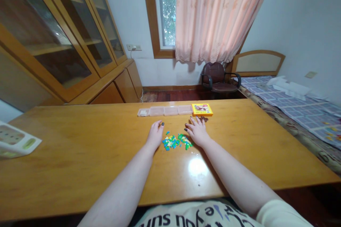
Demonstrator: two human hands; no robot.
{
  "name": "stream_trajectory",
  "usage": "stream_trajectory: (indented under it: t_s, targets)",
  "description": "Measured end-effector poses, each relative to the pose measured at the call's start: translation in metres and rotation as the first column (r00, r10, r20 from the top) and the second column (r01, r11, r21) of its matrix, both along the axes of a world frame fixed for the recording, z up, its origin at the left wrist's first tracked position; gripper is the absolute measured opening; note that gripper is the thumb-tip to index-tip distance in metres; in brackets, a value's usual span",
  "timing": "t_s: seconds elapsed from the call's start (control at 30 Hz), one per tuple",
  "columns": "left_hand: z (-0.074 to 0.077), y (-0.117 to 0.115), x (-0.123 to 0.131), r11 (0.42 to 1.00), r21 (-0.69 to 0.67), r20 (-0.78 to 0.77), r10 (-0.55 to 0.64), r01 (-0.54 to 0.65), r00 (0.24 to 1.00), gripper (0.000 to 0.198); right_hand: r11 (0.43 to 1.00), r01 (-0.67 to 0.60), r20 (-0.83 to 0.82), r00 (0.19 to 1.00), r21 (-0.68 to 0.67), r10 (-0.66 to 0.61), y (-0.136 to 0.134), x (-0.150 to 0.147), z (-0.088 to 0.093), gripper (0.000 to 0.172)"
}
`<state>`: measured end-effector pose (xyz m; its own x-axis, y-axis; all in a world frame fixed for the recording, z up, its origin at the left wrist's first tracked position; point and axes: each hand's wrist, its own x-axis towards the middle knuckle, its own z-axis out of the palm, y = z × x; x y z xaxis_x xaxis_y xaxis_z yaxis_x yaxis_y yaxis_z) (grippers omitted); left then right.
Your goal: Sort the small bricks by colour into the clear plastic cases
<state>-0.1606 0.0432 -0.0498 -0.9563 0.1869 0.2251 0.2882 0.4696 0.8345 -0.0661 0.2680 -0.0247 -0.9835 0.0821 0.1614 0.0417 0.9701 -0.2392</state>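
Head view, likely bricks (171, 142), inside table edges (106, 105)

Glossy wood table (93, 145), plastic bricks (171, 142)

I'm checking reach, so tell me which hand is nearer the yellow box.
Right. The right hand is just on the near side of the yellow box, while the left hand is farther away, off to the box's left.
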Motion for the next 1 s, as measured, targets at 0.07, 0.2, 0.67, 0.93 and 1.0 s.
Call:
stream_trajectory:
  t_s: [0.07, 0.2, 0.67, 0.93, 1.0]
  targets:
    - [-0.001, 0.000, 0.000, 1.000, -0.005, 0.001, -0.002, 0.002, 1.000, 0.032, 0.996, 0.094, 0.000, 0.996, -0.001, -0.094, 0.012, -0.001, -0.003, 0.041]
    - [0.001, 0.000, 0.001, 1.000, -0.019, 0.008, -0.013, 0.014, 1.000, 0.032, 0.971, 0.241, 0.022, 0.970, -0.012, -0.240, 0.037, 0.000, -0.005, 0.043]
    - [0.001, 0.000, 0.001, 1.000, -0.022, 0.008, -0.011, 0.011, 1.000, 0.031, 0.949, 0.170, 0.005, 0.984, -0.266, -0.175, 0.088, 0.010, 0.013, 0.032]
    - [0.002, -0.001, 0.002, 0.999, -0.030, 0.003, -0.018, 0.019, 1.000, 0.032, 0.996, 0.021, -0.077, 0.997, -0.089, -0.028, 0.075, 0.001, 0.000, 0.026]
    - [0.002, -0.001, 0.001, 0.999, -0.036, 0.004, -0.017, 0.017, 1.000, 0.032, 0.994, 0.062, -0.116, 0.991, -0.088, -0.072, 0.078, 0.001, -0.002, 0.028]
